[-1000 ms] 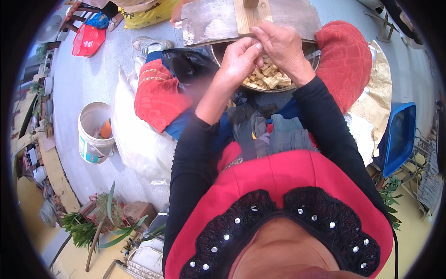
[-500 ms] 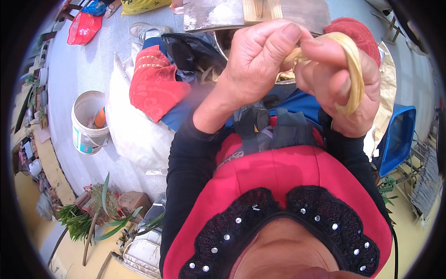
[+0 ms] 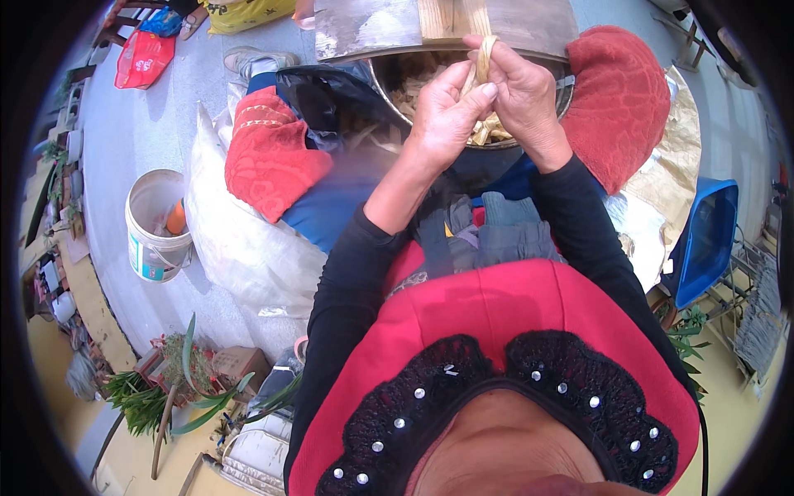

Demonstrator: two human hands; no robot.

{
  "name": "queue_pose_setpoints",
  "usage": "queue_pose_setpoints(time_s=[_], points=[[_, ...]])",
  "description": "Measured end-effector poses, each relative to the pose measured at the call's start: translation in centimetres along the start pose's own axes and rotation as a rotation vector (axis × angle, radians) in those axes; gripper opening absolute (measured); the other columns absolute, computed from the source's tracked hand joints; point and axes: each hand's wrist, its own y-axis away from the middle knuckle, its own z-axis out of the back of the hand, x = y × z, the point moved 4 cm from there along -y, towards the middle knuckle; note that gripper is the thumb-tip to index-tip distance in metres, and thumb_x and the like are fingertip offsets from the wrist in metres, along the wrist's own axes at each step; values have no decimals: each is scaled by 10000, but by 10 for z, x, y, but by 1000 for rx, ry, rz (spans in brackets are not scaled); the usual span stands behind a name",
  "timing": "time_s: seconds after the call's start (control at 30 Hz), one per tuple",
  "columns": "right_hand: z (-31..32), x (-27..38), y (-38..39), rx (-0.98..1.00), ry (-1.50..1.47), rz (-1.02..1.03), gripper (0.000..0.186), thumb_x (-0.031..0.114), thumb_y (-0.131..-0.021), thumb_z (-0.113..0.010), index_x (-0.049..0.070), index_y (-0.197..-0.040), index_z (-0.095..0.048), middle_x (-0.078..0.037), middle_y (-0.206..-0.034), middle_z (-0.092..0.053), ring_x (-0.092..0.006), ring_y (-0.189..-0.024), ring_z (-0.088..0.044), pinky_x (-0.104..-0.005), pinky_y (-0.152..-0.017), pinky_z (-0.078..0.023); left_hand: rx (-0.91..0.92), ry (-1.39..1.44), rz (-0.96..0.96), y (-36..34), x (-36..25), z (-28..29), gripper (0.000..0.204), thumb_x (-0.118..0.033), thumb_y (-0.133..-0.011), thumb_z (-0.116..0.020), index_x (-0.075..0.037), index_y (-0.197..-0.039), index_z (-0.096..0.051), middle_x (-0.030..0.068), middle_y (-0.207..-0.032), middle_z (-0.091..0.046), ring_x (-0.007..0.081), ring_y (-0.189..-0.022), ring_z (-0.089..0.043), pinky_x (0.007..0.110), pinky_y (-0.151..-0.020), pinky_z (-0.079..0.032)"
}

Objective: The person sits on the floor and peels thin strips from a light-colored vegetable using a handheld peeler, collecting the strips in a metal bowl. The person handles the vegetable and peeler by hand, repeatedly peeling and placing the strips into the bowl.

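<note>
My left hand (image 3: 447,109) and my right hand (image 3: 527,97) meet over a round metal pot (image 3: 379,86), fingertips nearly touching. Between their pinched fingers runs a soft, pale yellow fibrous strip (image 3: 485,59), looped at the top. Both hands are closed on it. Inside the pot lie more pale yellow strips and pieces (image 3: 494,132), partly hidden by my hands and wrists. A grey board with a wooden slat (image 3: 445,20) stands at the pot's far side. Red cloths cover my left knee (image 3: 277,161) and my right knee (image 3: 622,103).
A black plastic bag (image 3: 331,95) lies left of the pot, with a white sack (image 3: 240,240) nearer. Further left stands a white bucket (image 3: 155,223) holding something orange. A blue plastic bin (image 3: 705,240) is at the right. Potted plants (image 3: 145,397) stand at the lower left.
Both hands have moved away from me and down, over the pot. The strip, looped round my right fingers before, now stands as a narrow loop between the two hands.
</note>
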Motion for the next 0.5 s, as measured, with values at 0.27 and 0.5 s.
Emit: queue_pose_setpoints(time_s=[0.27, 0.5], points=[[-5, -22, 17, 248, 5, -77, 194, 251, -957, -613, 84, -959, -711, -81, -809, -647, -180, -756, -661, -313, -651, -497, -134, -1212, -585, 16, -17, 15, 67, -58, -886, -588, -80, -945, -611, 116, -853, -649, 295, -712, -646, 379, -592, -509], [-41, -44, 55, 503, -1263, -731, 255, 215, -1001, -557, 46, -1168, -650, -30, -1096, -650, -139, -1034, -610, -326, -901, -513, -127, -1123, -652, 24, -7, 22, 323, -35, -839, -632, -82, -1158, -641, 99, -1029, -672, 296, -827, -684, 354, -677, -558]])
